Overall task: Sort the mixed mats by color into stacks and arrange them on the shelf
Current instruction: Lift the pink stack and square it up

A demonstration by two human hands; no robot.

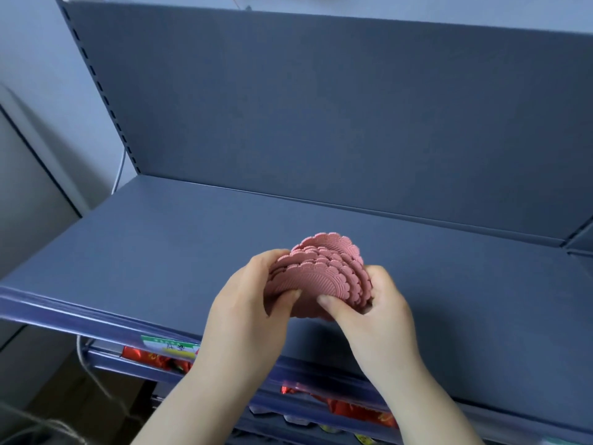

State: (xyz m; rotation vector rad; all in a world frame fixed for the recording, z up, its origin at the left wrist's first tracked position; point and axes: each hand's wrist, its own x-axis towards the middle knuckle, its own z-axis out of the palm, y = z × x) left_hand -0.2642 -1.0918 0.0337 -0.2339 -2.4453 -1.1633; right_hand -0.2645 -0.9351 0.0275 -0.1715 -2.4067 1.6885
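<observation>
A stack of several pink round mats (324, 268) with scalloped, ribbed edges is held over the front middle of the grey-blue shelf (160, 252). The mats are fanned and tilted, their edges stepping up toward the back. My left hand (247, 303) grips the stack's left side, thumb on the top mat and fingers curled behind. My right hand (375, 306) grips the right side, its thumb pressing the top mat near the middle. Whether the stack's underside touches the shelf is hidden by my hands.
The shelf's upright back panel (321, 107) rises behind. A slotted upright (102, 91) runs along the left. Below the front edge, a lower shelf holds red foil packets (154, 359) and a price label (170, 345). Twine (96, 380) hangs at lower left.
</observation>
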